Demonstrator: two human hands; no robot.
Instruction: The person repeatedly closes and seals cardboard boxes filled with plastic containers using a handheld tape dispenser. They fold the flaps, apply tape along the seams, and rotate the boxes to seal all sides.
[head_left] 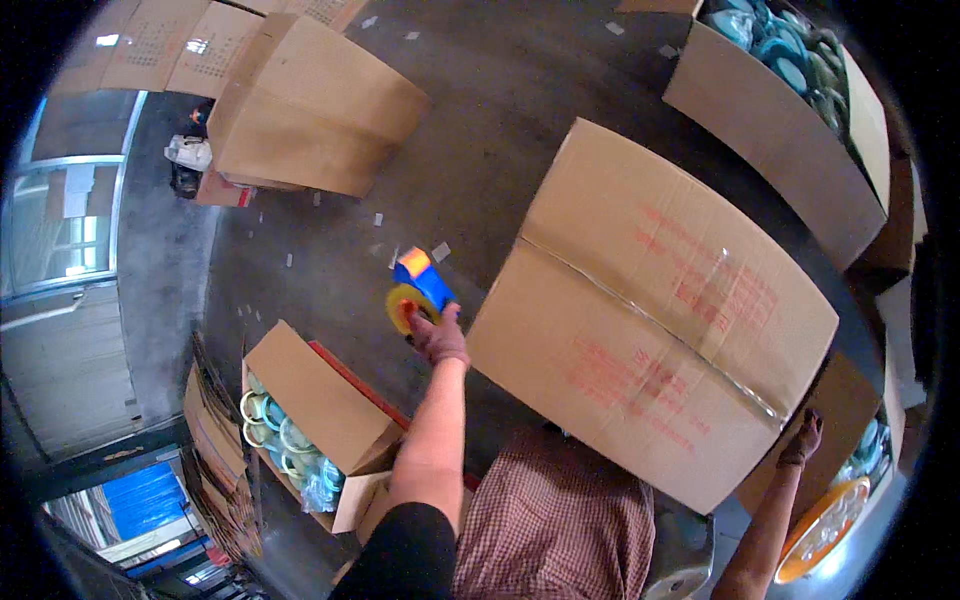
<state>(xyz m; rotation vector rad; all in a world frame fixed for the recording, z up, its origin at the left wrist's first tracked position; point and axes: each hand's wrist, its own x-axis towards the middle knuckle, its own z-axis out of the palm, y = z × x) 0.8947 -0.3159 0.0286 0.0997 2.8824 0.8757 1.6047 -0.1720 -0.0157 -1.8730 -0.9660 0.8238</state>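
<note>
My left hand [437,335] is shut on a blue tape dispenser [420,285] with a yellow roll, held out just left of a big closed cardboard box [640,300]. The box lies in front of me with red print on top and clear tape along its middle seam. My right hand [803,438] is at the box's near right corner, fingers against its lower edge; whether it grips the box is unclear. A checked cloth on my body [565,530] shows below the box.
An open carton with teal and white rings [300,440] stands at lower left beside a stack of flattened cardboard [215,450]. A closed carton [310,100] is at upper left, and an open carton of teal items [790,110] at upper right. An orange-rimmed round object [825,530] lies at lower right.
</note>
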